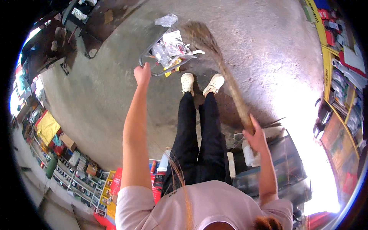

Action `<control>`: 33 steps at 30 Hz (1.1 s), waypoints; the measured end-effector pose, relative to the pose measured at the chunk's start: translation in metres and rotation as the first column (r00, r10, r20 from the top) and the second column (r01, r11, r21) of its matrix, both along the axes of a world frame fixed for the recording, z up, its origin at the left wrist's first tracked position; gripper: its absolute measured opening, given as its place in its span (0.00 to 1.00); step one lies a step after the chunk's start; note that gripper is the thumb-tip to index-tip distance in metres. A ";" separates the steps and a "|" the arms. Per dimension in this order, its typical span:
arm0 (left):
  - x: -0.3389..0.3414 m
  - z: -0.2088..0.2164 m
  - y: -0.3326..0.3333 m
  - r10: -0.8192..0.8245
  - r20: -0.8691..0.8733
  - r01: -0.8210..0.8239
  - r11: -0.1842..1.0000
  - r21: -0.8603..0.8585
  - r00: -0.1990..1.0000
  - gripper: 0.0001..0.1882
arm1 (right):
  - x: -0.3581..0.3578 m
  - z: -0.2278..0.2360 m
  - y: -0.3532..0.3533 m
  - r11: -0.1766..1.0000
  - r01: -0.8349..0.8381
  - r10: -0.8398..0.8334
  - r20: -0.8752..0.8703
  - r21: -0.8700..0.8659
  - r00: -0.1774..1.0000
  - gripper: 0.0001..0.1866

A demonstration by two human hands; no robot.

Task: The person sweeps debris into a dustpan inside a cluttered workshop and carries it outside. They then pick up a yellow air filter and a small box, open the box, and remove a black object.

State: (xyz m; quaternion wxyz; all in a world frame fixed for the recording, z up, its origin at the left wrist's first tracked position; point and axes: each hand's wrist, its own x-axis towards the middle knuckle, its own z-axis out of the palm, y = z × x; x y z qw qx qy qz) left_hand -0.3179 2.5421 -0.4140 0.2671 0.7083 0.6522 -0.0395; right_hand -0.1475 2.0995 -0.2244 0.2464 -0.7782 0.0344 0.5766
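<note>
My left hand (142,73) is closed around the corner of a grey metal-tube frame (158,73), whose full shape is hidden by what lies on it. Crumpled clear plastic (162,53), printed paper (173,40) and a yellow wrapper (173,69) are heaped there. In my right hand (257,136) is the handle of a straw broom (233,86), slanting up and away to the left. Its bristles (200,35) are beside the heap's right side, slightly blurred; whether they touch it I cannot tell.
Grey concrete floor (268,57) spreads around my pale clogs (187,82). Shelves of packaged goods (333,73) stand at the right, and racks (73,172) line the lower left. Dark machinery (57,42) is at the upper left. A dark bin (268,165) sits below my right hand.
</note>
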 end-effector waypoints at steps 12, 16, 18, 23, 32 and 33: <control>0.011 -0.002 -0.003 0.042 -0.043 -0.043 0.999 -0.007 0.998 0.27 | 0.145 -0.228 0.231 0.643 -0.729 0.720 0.511 -0.235 0.470 0.35; 0.004 -0.002 -0.008 0.047 -0.030 -0.046 0.998 0.042 0.998 0.26 | 0.138 -0.231 0.194 0.701 -0.660 0.692 0.480 -0.269 0.539 0.33; 0.010 0.001 -0.011 0.054 -0.010 -0.053 0.997 0.052 0.999 0.26 | 0.110 -0.223 0.149 0.744 -0.602 0.667 0.373 -0.289 0.645 0.34; 0.016 0.000 -0.011 0.013 -0.085 -0.007 0.997 0.076 0.996 0.24 | -0.015 -0.217 0.048 0.900 -0.419 0.436 0.293 -0.121 0.851 0.40; -0.013 0.000 0.013 -0.093 -0.025 0.091 0.993 -0.081 0.995 0.25 | -0.072 -0.078 0.001 0.897 0.436 -0.424 -0.133 0.076 0.896 0.34; -0.012 0.003 0.019 -0.126 -0.040 0.122 0.988 -0.097 0.991 0.25 | -0.068 -0.074 -0.013 0.850 0.519 -0.510 -0.110 0.090 0.853 0.34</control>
